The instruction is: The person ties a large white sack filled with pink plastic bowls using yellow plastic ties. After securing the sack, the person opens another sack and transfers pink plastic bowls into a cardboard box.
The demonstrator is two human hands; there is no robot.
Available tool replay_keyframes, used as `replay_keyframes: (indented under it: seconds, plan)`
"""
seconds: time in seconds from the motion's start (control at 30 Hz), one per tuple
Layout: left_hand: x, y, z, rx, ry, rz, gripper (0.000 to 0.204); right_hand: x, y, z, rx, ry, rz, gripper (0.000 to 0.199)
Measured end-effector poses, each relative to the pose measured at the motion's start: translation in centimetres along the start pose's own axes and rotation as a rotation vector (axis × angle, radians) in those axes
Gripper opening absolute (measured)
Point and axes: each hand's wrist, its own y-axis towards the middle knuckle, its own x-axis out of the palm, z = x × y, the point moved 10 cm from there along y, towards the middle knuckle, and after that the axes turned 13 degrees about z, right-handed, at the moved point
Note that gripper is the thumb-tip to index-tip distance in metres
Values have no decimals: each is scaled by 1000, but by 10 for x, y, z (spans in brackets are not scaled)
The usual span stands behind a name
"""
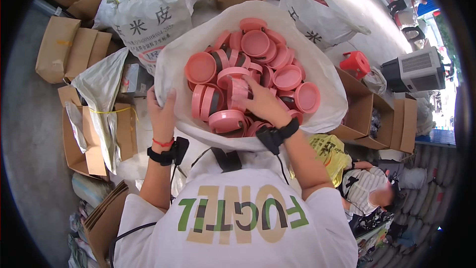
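Observation:
A large white woven sack lies open in front of me, filled with pink round plastic pieces. They look like shallow cups or lids, and some carry a dark band along the side. My left hand is at the sack's left rim, thumb and fingers around the edge. Inside the opening, my right hand reaches over the heap, its fingers closed around one pink round plastic piece near the middle. Part of that piece is hidden by the fingers.
Full white sacks stand beyond on the left. Open cardboard boxes are at left and right. A red plastic stool and a grey-black air cooler stand far right. Another person sits at lower right beside a yellow bag.

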Motion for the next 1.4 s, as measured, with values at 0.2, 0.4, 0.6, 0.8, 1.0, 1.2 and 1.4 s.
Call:
replay_keyframes:
  seconds: [0.2,0.4,0.6,0.8,1.0,1.2,1.4]
  plan:
    - [44,-54,96,804,379,-103,65,-35,13,55,220,418,7,41]
    - [166,-111,73,796,505,-875,98,-105,-7,2,-3,-47,453,44]
    - [194,-101,61,539,285,-924,78,-99,-20,-3,49,36,390,48]
    - [161,-75,51,0,199,-987,29,-106,-21,42,205,32,432,48]
    - [140,-66,101,914,461,-919,55,-154,-50,65,381,32,714,48]
    - [82,-38,127,916,-161,-1233,43,-164,-90,33,503,148,1108,40]
    - [15,77,106,748,-566,-1118,14,-86,-57,-26,565,381,1137,36]
